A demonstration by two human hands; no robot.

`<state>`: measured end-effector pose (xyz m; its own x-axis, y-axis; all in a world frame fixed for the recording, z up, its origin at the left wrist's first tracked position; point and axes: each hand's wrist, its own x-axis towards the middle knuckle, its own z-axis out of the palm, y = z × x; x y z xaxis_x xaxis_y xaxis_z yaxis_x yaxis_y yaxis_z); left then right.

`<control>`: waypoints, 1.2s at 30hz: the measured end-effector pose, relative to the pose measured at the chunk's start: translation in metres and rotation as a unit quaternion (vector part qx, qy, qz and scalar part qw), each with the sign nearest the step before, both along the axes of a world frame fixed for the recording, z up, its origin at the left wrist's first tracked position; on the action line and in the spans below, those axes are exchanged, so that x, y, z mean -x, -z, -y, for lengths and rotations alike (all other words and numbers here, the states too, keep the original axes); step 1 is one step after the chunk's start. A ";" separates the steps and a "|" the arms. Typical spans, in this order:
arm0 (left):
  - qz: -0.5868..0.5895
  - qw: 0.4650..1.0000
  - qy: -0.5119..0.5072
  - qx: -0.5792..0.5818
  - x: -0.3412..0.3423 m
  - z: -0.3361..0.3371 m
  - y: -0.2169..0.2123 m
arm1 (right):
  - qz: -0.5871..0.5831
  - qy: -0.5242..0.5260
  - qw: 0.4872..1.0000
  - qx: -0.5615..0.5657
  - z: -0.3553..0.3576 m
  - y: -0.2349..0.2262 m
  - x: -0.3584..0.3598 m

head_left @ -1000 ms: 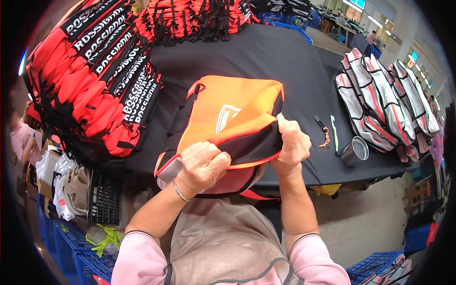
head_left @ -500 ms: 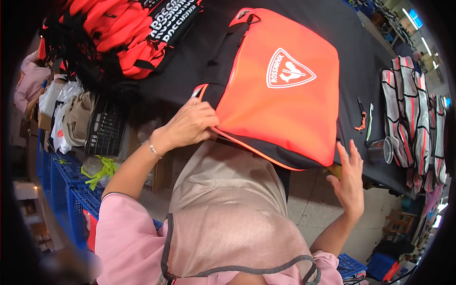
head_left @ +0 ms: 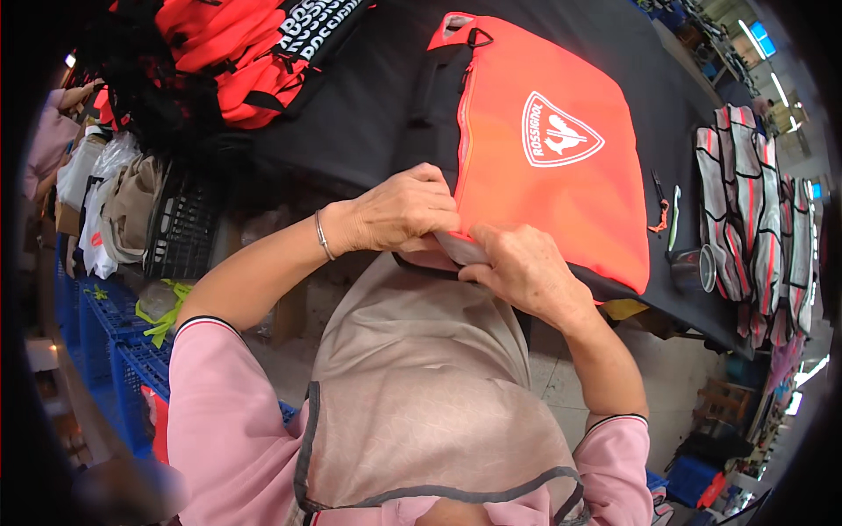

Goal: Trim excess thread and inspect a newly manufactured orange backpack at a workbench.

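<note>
A bright orange-red bag (head_left: pixel 561 202) with black sides and a white shield emblem lies on the black-covered table, its near edge toward me. My left hand (head_left: pixel 408 210) grips the near left corner of the bag, fingers closed on the fabric. Close beside it, my right hand (head_left: pixel 526 267) pinches the bag's near edge, where a greyish inner flap (head_left: pixel 462 249) shows between the two hands. At the bag's far left corner there is a black ring on a strap (head_left: pixel 480 38).
Red and black bags (head_left: pixel 237 61) lie piled at the far left. On the right are a metal cup (head_left: pixel 693 267), small snips (head_left: pixel 660 206), a pale slim tool (head_left: pixel 674 217) and stacked grey straps (head_left: pixel 737 210). A black crate (head_left: pixel 180 223) stands left.
My right hand has come from the bag's right side to its near edge and taken hold there. The bag has shifted and turned slightly to the right; my left hand moved right with its corner.
</note>
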<state>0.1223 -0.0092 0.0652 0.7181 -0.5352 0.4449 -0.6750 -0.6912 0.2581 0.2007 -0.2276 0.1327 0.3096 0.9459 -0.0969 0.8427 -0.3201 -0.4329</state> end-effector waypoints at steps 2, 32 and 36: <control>-0.022 0.999 0.021 0.016 -0.005 0.007 -0.007 | -0.001 -0.013 1.000 0.028 0.004 -0.012 -0.009; 0.494 0.862 -0.092 0.068 -0.067 0.056 -0.172 | 0.495 0.034 0.650 -0.576 0.016 -0.106 -0.070; 0.499 0.847 -0.151 0.103 -0.068 0.061 -0.154 | 0.468 0.090 0.614 -0.630 -0.004 -0.101 -0.073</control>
<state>0.1904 -0.0698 0.2187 0.0189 -0.2321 0.9725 -0.4280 -0.8809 -0.2019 0.2737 -0.2237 0.2333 -0.2162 0.0308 0.9759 0.9111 -0.3529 0.2130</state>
